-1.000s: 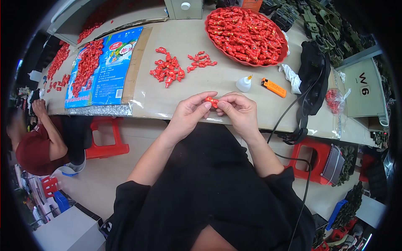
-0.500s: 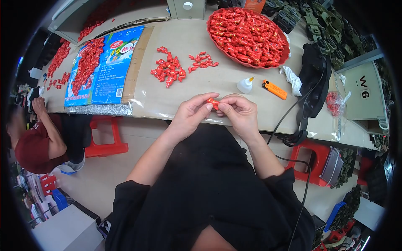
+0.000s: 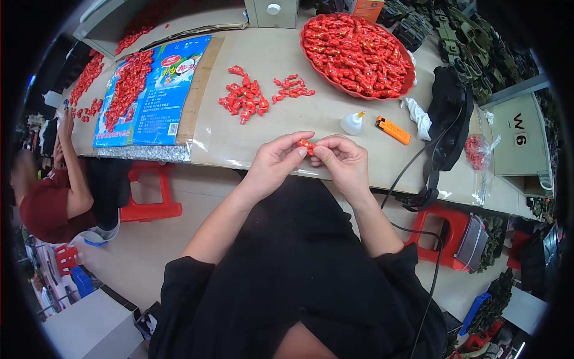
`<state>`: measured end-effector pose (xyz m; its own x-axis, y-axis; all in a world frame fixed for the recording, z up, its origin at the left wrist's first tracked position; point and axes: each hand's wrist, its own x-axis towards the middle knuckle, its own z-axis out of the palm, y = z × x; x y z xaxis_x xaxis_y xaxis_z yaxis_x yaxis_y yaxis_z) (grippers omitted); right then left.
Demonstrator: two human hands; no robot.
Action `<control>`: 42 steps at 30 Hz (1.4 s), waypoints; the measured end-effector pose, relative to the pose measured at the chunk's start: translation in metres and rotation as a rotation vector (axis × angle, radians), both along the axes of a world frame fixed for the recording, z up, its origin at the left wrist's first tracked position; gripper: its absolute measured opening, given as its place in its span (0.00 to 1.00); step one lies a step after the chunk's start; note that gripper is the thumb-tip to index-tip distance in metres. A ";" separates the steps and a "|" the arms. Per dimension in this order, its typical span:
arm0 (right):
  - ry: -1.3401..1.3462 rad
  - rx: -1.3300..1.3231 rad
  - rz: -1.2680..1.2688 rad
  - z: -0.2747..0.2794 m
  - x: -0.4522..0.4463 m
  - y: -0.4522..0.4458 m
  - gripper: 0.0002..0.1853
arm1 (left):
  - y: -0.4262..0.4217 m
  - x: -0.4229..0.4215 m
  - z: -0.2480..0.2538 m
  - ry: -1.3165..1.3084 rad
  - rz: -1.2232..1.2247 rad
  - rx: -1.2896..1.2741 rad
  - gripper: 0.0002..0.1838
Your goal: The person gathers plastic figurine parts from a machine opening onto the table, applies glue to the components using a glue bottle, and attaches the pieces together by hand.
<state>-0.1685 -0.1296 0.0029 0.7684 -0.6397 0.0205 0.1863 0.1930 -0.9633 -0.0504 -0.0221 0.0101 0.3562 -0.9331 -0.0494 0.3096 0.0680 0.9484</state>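
Both hands meet over the table's near edge around one small red figurine (image 3: 307,146) with gold marks. My left hand (image 3: 276,160) pinches its left end between thumb and fingers. On the other end, the thumb and fingertips of my right hand (image 3: 344,158) are closed. Beyond the hands lie a loose pile of red figurines (image 3: 244,97) and a smaller group of thin red pieces (image 3: 293,88). A white squeeze bottle (image 3: 352,124) with a yellowish tip stands just past my right hand, beside an orange utility knife (image 3: 393,130).
A red scalloped bowl (image 3: 408,88) heaped with red figurines stands at the back. Blue printed cardboard (image 3: 156,116) with more pieces lies left. A black bag (image 3: 447,116), its cable and crumpled tissue (image 3: 417,117) lie right. A co-worker (image 3: 55,200) sits at far left; red stools (image 3: 149,191) stand below.
My hands stay nearly in place on the figurine, which is turned slightly. The view has shifted a little. At far left, the co-worker's arm has reached farther up over the table.
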 end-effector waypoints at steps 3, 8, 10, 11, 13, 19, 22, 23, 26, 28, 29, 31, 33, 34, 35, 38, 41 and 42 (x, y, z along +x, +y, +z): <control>-0.012 0.057 0.003 0.001 0.000 0.000 0.05 | -0.001 -0.001 -0.001 -0.005 0.020 0.002 0.16; -0.027 0.006 -0.005 -0.001 0.001 0.000 0.05 | -0.003 -0.004 -0.001 0.004 0.041 -0.019 0.15; -0.023 0.002 -0.003 -0.001 0.000 0.000 0.05 | -0.003 -0.004 0.000 0.006 0.043 -0.018 0.15; -0.020 0.002 -0.003 -0.001 0.000 0.000 0.04 | -0.003 -0.004 0.001 0.005 0.041 -0.018 0.15; -0.015 0.000 -0.004 -0.001 0.001 0.000 0.04 | -0.003 -0.005 0.000 -0.004 0.045 -0.017 0.14; -0.010 -0.022 -0.004 -0.002 0.001 0.000 0.03 | -0.003 -0.007 0.001 -0.010 0.060 -0.037 0.14; -0.018 -0.034 0.001 -0.002 0.002 0.000 0.03 | -0.004 -0.009 0.001 -0.017 0.070 -0.050 0.14; -0.027 -0.035 0.001 -0.003 0.002 0.000 0.03 | -0.004 -0.009 0.000 -0.016 0.070 -0.057 0.14; -0.035 -0.032 0.001 -0.003 0.002 0.001 0.04 | -0.003 -0.010 0.001 -0.012 0.073 -0.061 0.14; -0.037 -0.034 0.003 -0.003 0.002 0.001 0.04 | -0.004 -0.010 0.001 -0.015 0.077 -0.064 0.13; -0.038 -0.037 0.005 -0.003 0.002 0.000 0.04 | -0.004 -0.011 0.000 -0.018 0.080 -0.066 0.13; -0.043 -0.033 0.005 -0.004 0.002 0.000 0.04 | -0.004 -0.012 0.000 -0.020 0.086 -0.071 0.13; -0.049 -0.020 -0.002 -0.004 0.002 0.001 0.04 | -0.004 -0.012 0.000 -0.019 0.091 -0.074 0.13; -0.052 -0.021 -0.002 -0.004 0.002 0.001 0.04 | -0.004 -0.013 -0.001 -0.023 0.098 -0.076 0.13; -0.054 -0.021 -0.002 -0.004 0.002 0.001 0.03 | -0.004 -0.013 -0.003 -0.027 0.106 -0.077 0.13; -0.054 -0.026 -0.003 -0.005 0.002 0.001 0.03 | -0.005 -0.014 -0.004 -0.048 0.115 -0.076 0.13; -0.045 -0.038 -0.003 -0.006 0.002 0.001 0.03 | -0.005 -0.014 -0.006 -0.065 0.123 -0.074 0.13; -0.042 -0.043 -0.003 -0.006 0.002 0.000 0.03 | -0.006 -0.014 -0.007 -0.069 0.127 -0.075 0.13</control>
